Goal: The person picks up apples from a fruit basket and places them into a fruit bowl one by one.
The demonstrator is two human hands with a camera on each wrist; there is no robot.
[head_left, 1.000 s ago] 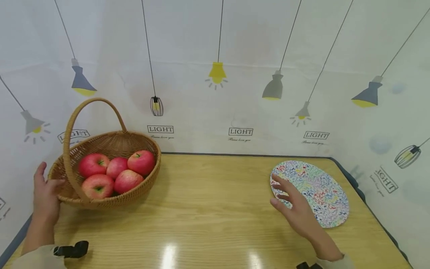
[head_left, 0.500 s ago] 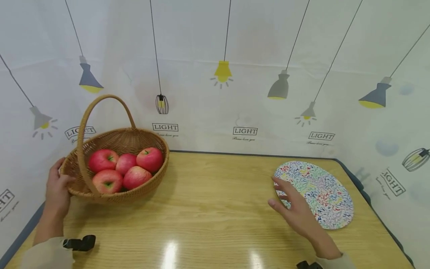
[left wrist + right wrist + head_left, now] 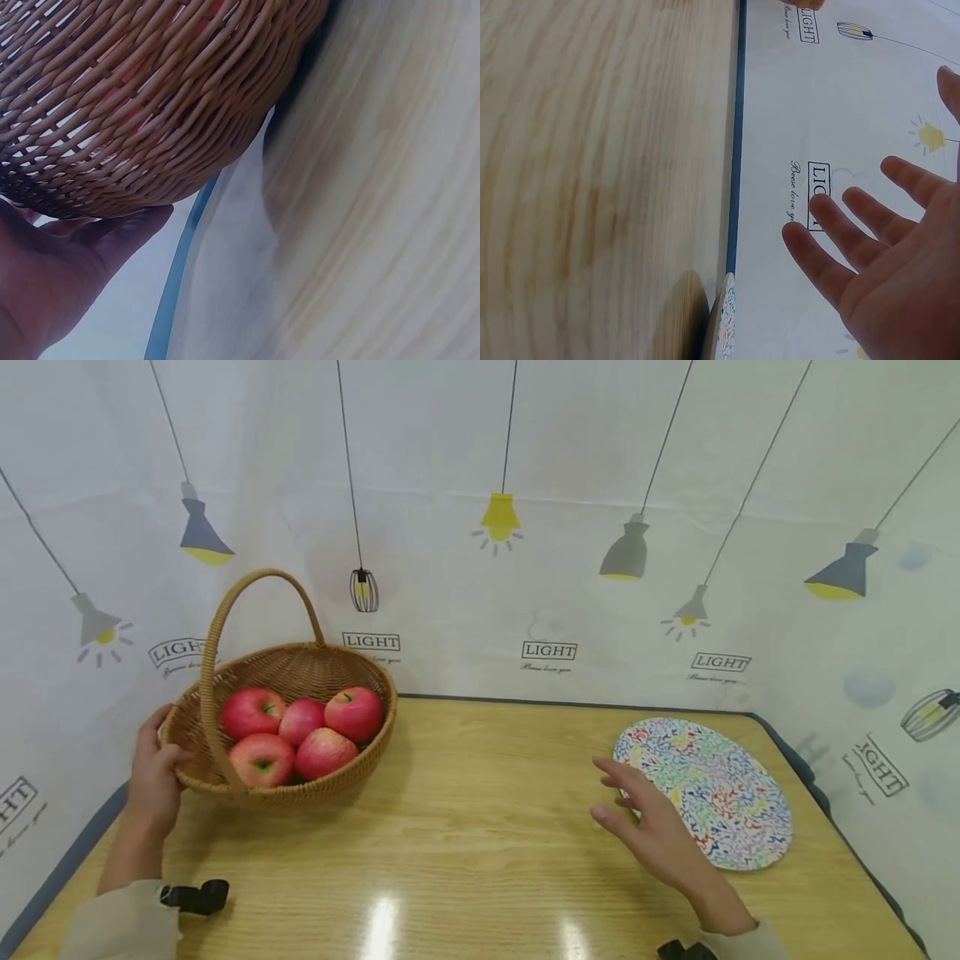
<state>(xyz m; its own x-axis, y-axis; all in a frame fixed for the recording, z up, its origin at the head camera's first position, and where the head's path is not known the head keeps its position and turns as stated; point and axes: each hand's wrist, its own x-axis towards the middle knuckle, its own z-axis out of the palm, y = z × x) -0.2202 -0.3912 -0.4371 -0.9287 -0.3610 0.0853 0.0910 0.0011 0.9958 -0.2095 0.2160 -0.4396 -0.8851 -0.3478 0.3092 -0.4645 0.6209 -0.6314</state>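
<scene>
A wicker basket [image 3: 315, 789] with a tall arched handle sits at the left of the table. Several red apples [image 3: 262, 760] lie inside it. My left hand [image 3: 155, 781] is against the basket's left end, thumb and fingers spread along its wall; the left wrist view shows the thumb [image 3: 139, 229] touching the weave. Some of the other fingers are hidden behind the basket. Over the right side hovers my right hand [image 3: 660, 839], fingers extended and holding nothing. It partly covers a round plate [image 3: 720, 785] with a multicoloured squiggle pattern.
A wooden table [image 3: 480, 827] spans the view, with a dark edge along the back and sides. White sheeting printed with hanging lamps [image 3: 498, 518] encloses it at the back and both sides.
My left hand has closed in on the basket's left end, and the basket has shifted right along with it. My right hand has barely moved. The head view has turned slightly.
</scene>
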